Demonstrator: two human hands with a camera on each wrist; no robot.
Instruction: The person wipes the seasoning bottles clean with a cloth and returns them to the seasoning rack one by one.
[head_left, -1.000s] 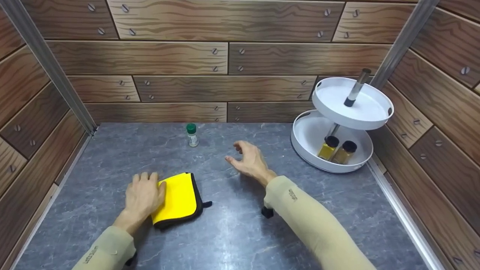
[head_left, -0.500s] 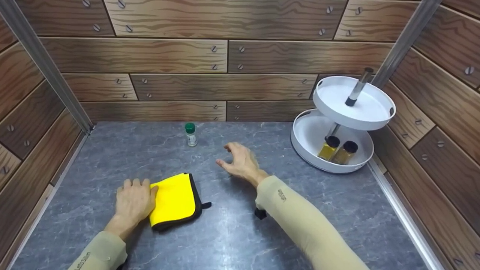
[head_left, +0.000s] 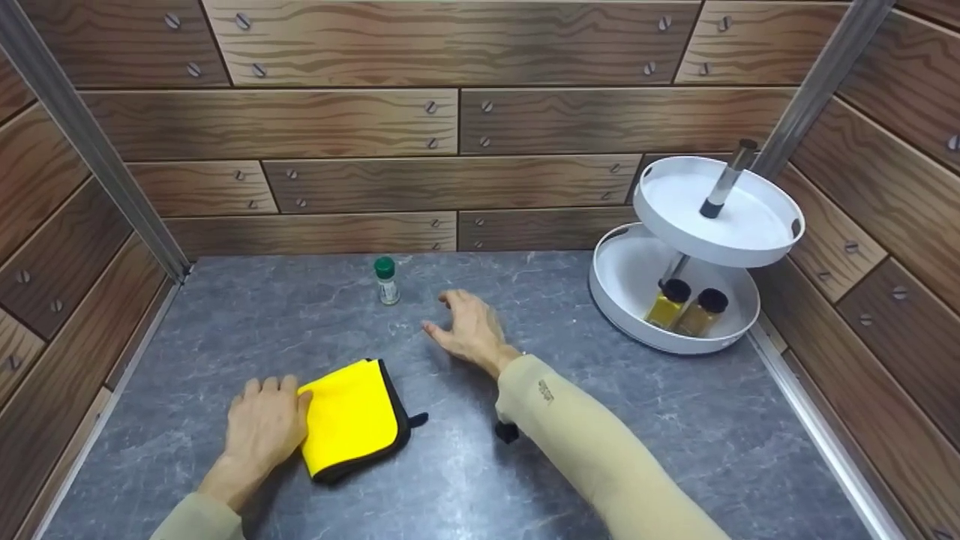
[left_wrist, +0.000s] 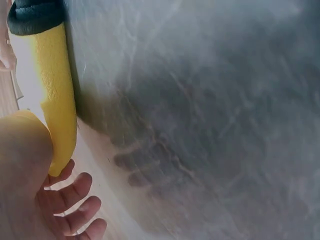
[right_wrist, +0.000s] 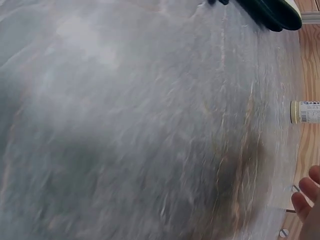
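Observation:
A folded yellow cloth with black edging and a small black loop lies on the grey tabletop. My left hand is at its left edge, with the thumb along the cloth's side. In the left wrist view, the fingers are loosely bent below the rounded yellow fold. My right hand hovers farther back, thumb and fingers apart, holding nothing. Beyond it to the left stands a small clear spice jar with a green cap. The right wrist view shows the jar's labelled lower part, apart from the fingertips.
A white two-tier round tray stand stands at the back right. Two dark-capped bottles, one with yellow contents and one brownish, lean in its lower tier. Wood-patterned walls enclose the grey table.
My left hand has slid left, so less of it overlaps the cloth, which has stayed put. My right hand has moved left, closer to the green-capped jar.

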